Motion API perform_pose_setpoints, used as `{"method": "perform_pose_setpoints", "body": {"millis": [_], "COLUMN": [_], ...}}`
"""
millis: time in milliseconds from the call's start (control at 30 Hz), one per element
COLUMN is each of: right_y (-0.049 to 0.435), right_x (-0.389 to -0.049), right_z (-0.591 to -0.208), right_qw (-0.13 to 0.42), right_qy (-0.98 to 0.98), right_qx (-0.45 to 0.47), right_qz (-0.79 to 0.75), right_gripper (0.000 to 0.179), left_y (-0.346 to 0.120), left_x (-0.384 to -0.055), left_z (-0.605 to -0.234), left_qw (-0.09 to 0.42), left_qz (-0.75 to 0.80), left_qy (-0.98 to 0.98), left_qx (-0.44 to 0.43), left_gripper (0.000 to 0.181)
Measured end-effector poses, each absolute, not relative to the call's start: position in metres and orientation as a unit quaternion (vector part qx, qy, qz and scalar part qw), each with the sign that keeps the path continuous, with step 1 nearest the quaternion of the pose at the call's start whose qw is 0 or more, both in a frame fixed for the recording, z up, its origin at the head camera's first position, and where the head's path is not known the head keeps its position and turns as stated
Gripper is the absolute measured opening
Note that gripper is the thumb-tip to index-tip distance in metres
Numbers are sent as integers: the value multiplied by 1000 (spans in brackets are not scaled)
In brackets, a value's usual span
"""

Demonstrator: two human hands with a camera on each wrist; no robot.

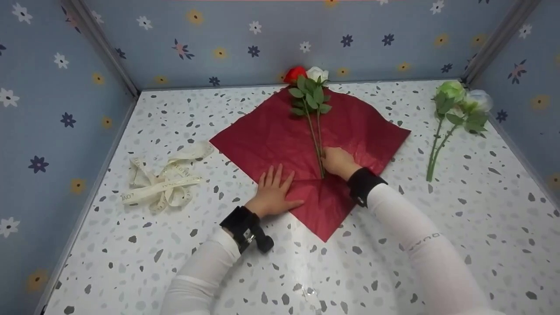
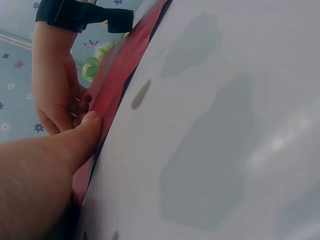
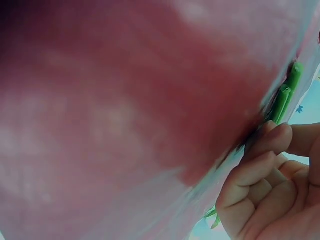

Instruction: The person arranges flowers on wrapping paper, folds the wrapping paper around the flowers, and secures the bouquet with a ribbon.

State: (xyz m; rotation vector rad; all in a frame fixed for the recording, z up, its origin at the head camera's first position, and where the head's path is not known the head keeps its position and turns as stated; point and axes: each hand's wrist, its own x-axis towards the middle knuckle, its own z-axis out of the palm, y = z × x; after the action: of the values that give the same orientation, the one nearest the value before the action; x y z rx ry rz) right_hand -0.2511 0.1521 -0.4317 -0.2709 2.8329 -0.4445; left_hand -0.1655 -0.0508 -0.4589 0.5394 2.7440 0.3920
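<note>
A sheet of dark red wrapping paper (image 1: 258,140) lies with one corner toward me. On it rest a red rose (image 1: 295,75) and a white rose (image 1: 317,74), their heads at the far corner and their green stems (image 1: 313,135) side by side. My right hand (image 1: 339,162) pinches the stems near their lower ends with curled fingers; the cut stem ends (image 3: 296,75) show in the right wrist view. Fingers spread, my left hand (image 1: 272,196) rests on the paper's lower left edge. Its thumb (image 2: 82,137) lies along that edge in the left wrist view.
Loosely heaped cream ribbon (image 1: 164,187) with printed lettering lies on the left of the speckled table (image 1: 144,262). At the right, a pale green flower (image 1: 453,90) and a whitish flower (image 1: 480,100) lie with stems crossing. Flower-patterned panels (image 1: 280,39) enclose the back and sides.
</note>
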Motion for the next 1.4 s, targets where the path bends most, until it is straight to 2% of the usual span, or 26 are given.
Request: {"method": "perform_pose_setpoints", "body": {"millis": [267, 533, 733, 1067, 1400], "right_y": [161, 180, 205, 254, 307], "right_x": [-247, -251, -261, -263, -253], "right_z": [-433, -425, -410, -393, -393], "right_qw": [104, 77, 63, 10, 21], "right_qy": [975, 975, 979, 975, 976], "right_qx": [-97, -59, -27, 27, 69], "right_qz": [-173, -199, -191, -219, -206], "right_gripper": [22, 33, 38, 37, 41], "left_y": [-51, -50, -50, -51, -52], "left_x": [-164, -164, -165, -165, -165], "left_z": [-459, -458, -459, -457, -459], "left_qw": [166, 170, 169, 161, 152], "left_qz": [140, 140, 135, 139, 137], "left_qy": [957, 957, 958, 959, 960], "left_qx": [191, 187, 188, 188, 191], "left_gripper": [86, 86, 87, 87, 87]}}
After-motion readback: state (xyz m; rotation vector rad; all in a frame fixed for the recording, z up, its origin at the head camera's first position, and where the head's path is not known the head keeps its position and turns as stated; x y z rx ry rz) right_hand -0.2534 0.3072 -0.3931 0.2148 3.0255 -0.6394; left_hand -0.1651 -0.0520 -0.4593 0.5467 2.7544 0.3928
